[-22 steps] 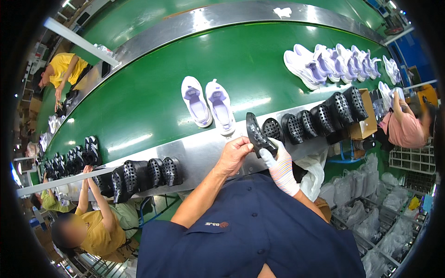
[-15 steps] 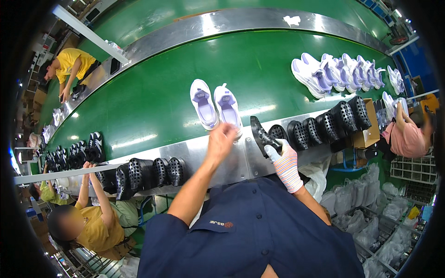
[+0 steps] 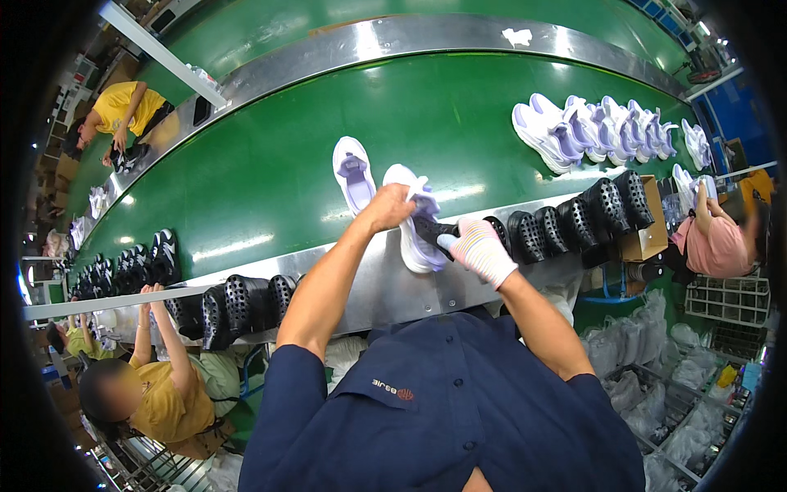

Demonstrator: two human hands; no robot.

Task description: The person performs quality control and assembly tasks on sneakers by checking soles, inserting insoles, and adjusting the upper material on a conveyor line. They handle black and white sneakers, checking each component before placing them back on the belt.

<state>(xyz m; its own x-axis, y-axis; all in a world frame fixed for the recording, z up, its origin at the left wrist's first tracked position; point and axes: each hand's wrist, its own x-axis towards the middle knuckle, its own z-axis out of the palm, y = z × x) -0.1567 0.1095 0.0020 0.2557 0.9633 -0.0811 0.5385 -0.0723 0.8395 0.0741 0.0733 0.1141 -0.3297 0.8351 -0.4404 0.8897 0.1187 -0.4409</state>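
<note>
My bare left hand [image 3: 387, 208] is closed on the upper of a white and lavender sneaker [image 3: 420, 256], whose heel end sits over the metal table edge. In a striped glove, my right hand [image 3: 482, 249] grips a black shoe tree [image 3: 436, 233]. The front of the shoe tree is at the sneaker's opening; how deep it reaches is hidden. A matching sneaker [image 3: 353, 174] lies on the green belt [image 3: 270, 164] just left of the held one.
Black perforated shoe trees [image 3: 526, 236] line the metal edge at right, with more [image 3: 238, 303] at left. White sneakers [image 3: 545, 135] stand far right beside a cardboard box [image 3: 652, 225]; black sneakers [image 3: 164, 256] stand far left. Co-workers sit at both sides.
My left hand has taken hold of the right-hand sneaker, which is now turned and shifted nearer. My right hand has brought the shoe tree left to its opening.
</note>
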